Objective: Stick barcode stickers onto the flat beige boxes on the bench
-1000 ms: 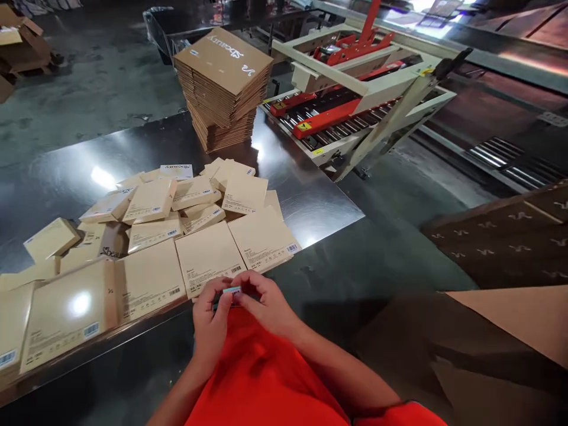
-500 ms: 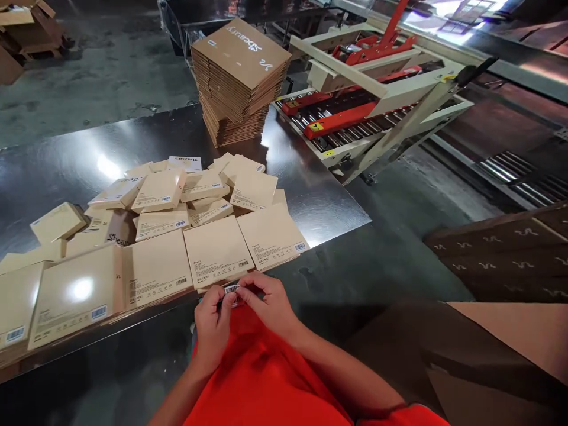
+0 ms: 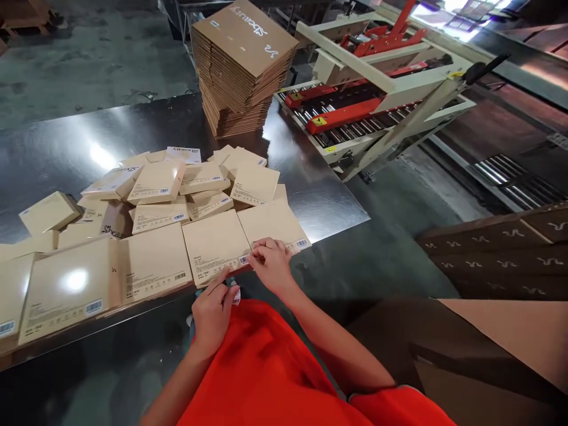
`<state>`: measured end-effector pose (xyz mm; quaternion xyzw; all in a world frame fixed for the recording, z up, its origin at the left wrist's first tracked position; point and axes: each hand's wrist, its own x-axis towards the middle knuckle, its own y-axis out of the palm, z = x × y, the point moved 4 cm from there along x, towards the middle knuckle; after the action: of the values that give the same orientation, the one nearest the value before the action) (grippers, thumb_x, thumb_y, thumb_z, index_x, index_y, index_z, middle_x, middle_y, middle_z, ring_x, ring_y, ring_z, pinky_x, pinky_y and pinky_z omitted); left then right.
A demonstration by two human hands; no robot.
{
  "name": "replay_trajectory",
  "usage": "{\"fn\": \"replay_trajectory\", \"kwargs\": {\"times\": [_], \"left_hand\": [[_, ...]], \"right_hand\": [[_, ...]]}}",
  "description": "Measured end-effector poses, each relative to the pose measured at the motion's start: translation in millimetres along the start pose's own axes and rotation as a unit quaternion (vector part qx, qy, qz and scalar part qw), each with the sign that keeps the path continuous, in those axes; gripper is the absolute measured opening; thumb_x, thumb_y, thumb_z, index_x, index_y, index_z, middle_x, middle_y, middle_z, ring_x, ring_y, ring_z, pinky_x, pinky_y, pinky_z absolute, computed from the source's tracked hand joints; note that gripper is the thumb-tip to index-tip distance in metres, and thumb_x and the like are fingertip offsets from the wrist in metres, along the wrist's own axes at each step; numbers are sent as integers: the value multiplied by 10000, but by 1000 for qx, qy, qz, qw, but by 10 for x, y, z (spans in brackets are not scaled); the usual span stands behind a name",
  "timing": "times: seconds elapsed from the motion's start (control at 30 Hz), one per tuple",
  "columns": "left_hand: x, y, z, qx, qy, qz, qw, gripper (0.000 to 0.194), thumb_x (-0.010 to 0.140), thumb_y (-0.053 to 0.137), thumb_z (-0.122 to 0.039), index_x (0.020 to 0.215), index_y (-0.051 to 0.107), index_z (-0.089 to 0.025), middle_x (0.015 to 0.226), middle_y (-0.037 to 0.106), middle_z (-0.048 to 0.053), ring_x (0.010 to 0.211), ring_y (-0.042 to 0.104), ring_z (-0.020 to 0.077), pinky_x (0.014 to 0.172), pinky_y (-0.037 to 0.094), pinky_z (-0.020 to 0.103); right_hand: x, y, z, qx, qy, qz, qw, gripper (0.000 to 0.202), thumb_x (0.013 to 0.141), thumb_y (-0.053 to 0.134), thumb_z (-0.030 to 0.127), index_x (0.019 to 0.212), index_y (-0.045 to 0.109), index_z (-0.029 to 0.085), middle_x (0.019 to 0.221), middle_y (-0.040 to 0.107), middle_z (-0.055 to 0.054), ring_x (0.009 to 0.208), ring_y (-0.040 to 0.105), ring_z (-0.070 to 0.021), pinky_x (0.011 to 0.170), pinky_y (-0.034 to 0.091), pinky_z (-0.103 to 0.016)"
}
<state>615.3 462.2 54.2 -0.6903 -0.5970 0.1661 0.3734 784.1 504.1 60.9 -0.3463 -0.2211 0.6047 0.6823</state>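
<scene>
A flat cream box (image 3: 217, 239) lies at the table's front edge, its printed face up. At its lower right corner is a small barcode sticker (image 3: 244, 260), with the pinched fingertips of my right hand (image 3: 271, 267) on it. My left hand (image 3: 213, 312) is closed on a strip of barcode labels (image 3: 236, 297) just below the box, its index finger reaching the box's front edge. To the right, another cream box (image 3: 270, 222) bears a blue-tinted barcode sticker (image 3: 302, 243). On the left, one box (image 3: 155, 254) shows a printed barcode.
More cream boxes (image 3: 157, 177) lie in a loose heap behind the front row on the metal table (image 3: 328, 201). Flattened cartons (image 3: 244, 41) are stacked at the back. A roller machine with red bars (image 3: 346, 121) stands beyond; brown cartons (image 3: 501, 254) stand at right.
My right hand has moved up and right from the label strip to the box's corner, where a barcode sticker now shows. My left hand stays low with the strip. The view has shifted slightly.
</scene>
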Motion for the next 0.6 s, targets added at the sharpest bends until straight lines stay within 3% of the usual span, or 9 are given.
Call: {"fn": "replay_trajectory", "kwargs": {"times": [0.43,0.6], "left_hand": [[-19,2,-4,36,14,-8,999,349,902,532,-270,562,504,-197,1182,685,70,718,722,164,495,462,236],[-24,-3,-9,37,19,-11,999,334,900,535,-266,572,539,-203,1176,688,59,834,725,183,533,481,234]], "right_hand": [[-8,43,22,-87,-5,-17,996,162,798,608,205,637,611,193,954,638,-24,1000,477,-228,841,264,-369],[-29,34,57,-152,-48,-46,986,192,799,647,305,639,617,203,899,614,-47,939,471,-226,851,263,-383]]}}
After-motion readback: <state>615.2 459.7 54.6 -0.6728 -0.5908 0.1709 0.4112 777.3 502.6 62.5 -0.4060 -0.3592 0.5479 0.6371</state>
